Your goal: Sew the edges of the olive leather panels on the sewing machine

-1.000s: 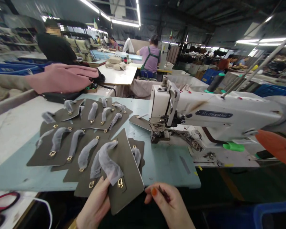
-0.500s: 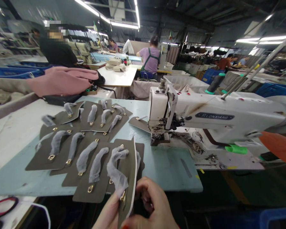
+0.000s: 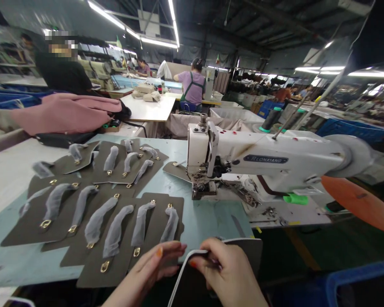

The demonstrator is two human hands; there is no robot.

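My right hand (image 3: 228,270) pinches the edge of a dark grey-brown leather panel (image 3: 251,249) with a pale edge. The panel bends under the fingers, and its lower part runs out of the frame. My left hand (image 3: 153,264), fingers stretched out, is just left of that panel and appears to hold nothing. Beyond it, several similar panels (image 3: 94,270) lie overlapping on the pale blue tabletop (image 3: 217,217). They carry handle straps in whitish wrapping (image 3: 113,234) with gold-coloured metal fittings (image 3: 105,266).
A white sewing machine (image 3: 237,149) stands on the right of the table, with another panel (image 3: 177,170) beside its head. Pink material (image 3: 67,113) lies at the back left. A blue bin (image 3: 355,277) is at lower right. Co-workers (image 3: 193,85) sit farther back.
The panel has moved right and turned, so its wrapped strap no longer shows. My left hand has let go and opened, while my right hand has shifted right with the panel. The view has turned right.
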